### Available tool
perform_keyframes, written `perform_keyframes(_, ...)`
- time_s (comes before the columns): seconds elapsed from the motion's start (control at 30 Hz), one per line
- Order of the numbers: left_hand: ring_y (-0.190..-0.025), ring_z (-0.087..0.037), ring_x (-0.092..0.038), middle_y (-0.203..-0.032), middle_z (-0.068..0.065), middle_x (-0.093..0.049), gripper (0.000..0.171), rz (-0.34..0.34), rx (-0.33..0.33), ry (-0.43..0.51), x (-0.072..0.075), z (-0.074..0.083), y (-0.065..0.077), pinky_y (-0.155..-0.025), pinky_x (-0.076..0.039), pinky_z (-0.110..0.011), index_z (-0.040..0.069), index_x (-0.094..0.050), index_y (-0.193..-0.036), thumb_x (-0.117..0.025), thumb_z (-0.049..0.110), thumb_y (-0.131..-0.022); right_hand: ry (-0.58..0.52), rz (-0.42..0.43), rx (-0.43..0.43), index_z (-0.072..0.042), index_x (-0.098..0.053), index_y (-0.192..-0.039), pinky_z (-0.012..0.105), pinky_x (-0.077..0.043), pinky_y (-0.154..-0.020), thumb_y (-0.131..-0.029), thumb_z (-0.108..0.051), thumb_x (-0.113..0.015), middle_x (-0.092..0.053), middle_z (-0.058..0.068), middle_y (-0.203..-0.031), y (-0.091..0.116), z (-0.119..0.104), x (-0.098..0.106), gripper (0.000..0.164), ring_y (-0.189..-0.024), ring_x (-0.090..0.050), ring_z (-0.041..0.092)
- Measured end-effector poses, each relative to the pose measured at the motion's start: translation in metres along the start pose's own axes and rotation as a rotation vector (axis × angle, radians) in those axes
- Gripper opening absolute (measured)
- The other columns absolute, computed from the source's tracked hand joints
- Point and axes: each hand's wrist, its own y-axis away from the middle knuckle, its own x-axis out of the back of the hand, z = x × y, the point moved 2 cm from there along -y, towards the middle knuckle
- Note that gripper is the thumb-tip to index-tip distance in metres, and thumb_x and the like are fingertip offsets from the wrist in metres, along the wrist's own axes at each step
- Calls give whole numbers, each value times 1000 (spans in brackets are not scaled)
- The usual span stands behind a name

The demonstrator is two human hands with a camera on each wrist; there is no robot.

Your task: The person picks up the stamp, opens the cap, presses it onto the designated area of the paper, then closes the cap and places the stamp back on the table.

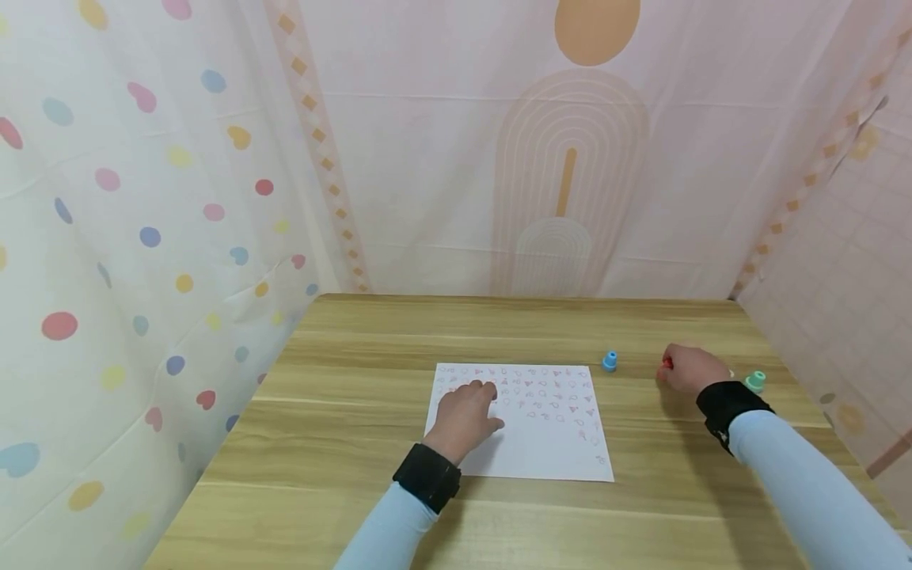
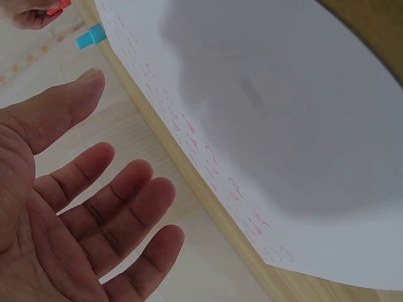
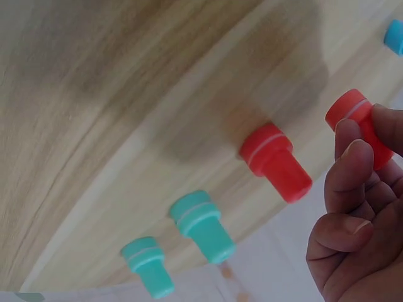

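Note:
My right hand [image 1: 693,369] pinches a red stamp [image 3: 352,108] between thumb and fingers, above the right part of the table. Another red stamp [image 3: 276,162] stands on the wood beside it, hidden behind the hand in the head view. My left hand [image 1: 461,419] hovers over a white sheet of paper [image 1: 534,455], fingers spread and slightly bent, holding nothing. Rows of small reddish printed marks [image 2: 211,165] cover the sheet's far part and run down its right side. A blue stamp [image 1: 609,362] stands off the paper's far right corner.
Two teal stamps stand in a row past the red one, a larger-looking teal stamp [image 3: 203,226] and another teal stamp [image 3: 148,267]. The wooden table [image 1: 342,443] meets a patterned curtain [image 1: 427,198] at the back, with more cloth at both sides.

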Motion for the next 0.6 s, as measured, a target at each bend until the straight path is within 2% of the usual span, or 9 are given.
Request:
perform_keyframes(0.23,-73,-19,-59,-91,-8,-70,39,8,-2,0,-3,0,-1,-67,-54,-38,9,-69,-104,-80,30,-74,8,-2,-14,8,-59,-100,40,-44,-61,-87,-16,-61,-60,14,-77,-3,1,-10,27,-67,-50,26)
perform_keyframes(0.5,-73,-20,-59,-91,-8,-70,40,12,-6,-1,-3,0,0,-66,-54,-38,8,-69,-104,-80,31,-74,17,-12,6,6,-60,-94,37,-42,-58,-86,-14,-59,-58,12,-73,-1,-3,-16,22,-64,-50,24)
perform_keyframes(0.6,-72,-19,-58,-91,-8,-70,40,12,-4,1,-3,0,-1,-65,-54,-38,8,-69,-105,-80,31,-74,8,-28,-7,7,-59,-99,38,-43,-59,-87,-16,-58,-59,13,-76,-2,-3,-17,26,-65,-51,25)
